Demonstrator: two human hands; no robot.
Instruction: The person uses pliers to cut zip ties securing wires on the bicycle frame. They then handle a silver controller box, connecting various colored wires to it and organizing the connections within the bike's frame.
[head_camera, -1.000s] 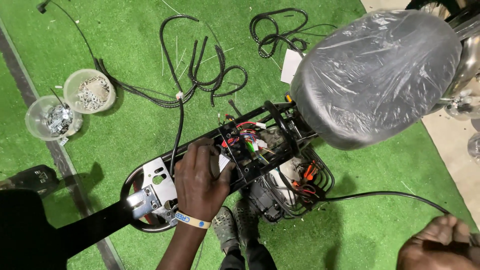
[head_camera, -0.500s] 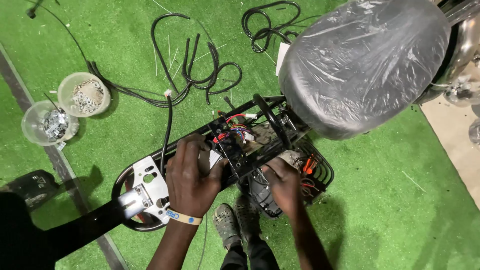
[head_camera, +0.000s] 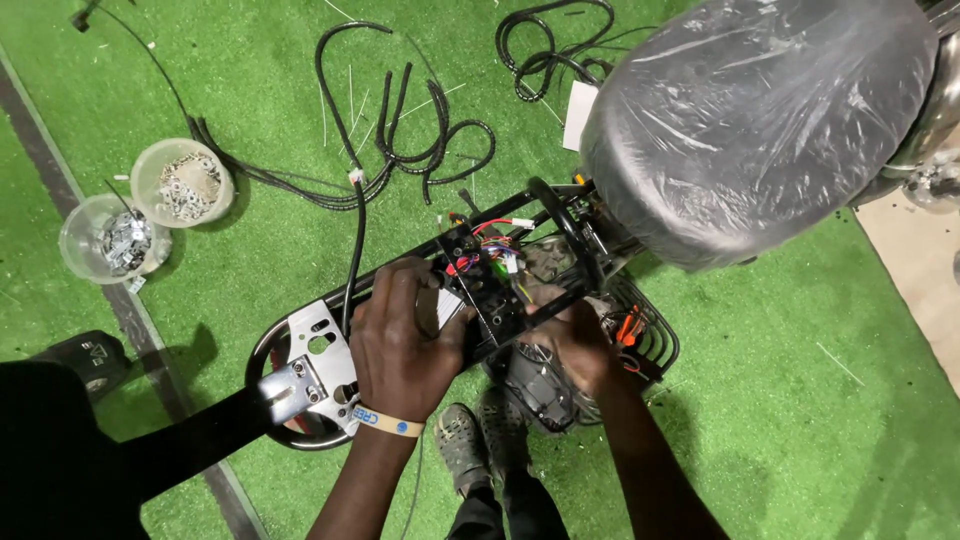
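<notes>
A black metal scooter frame (head_camera: 560, 215) lies over green turf, with a bundle of coloured wires (head_camera: 487, 255) in its middle. My left hand (head_camera: 400, 340) rests on the frame, fingers curled over a small white-and-black part by the wiring. My right hand (head_camera: 575, 335) reaches under a black frame bar beside orange wires (head_camera: 627, 328); what its fingers hold is hidden. A seat wrapped in clear plastic (head_camera: 760, 120) stands over the frame's right end. A silver bracket plate (head_camera: 305, 375) sits at the frame's left end.
Two clear plastic cups of metal hardware (head_camera: 180, 180) (head_camera: 110, 240) stand at the left. Black cable bundles (head_camera: 410, 130) (head_camera: 545, 45) lie on the turf behind the frame. My shoes (head_camera: 465, 440) show below the frame. A dark strip (head_camera: 130, 315) crosses the turf at left.
My right hand came in from the lower right edge and now reaches into the frame. The left hand stayed on the wiring area. The view drifted slightly.
</notes>
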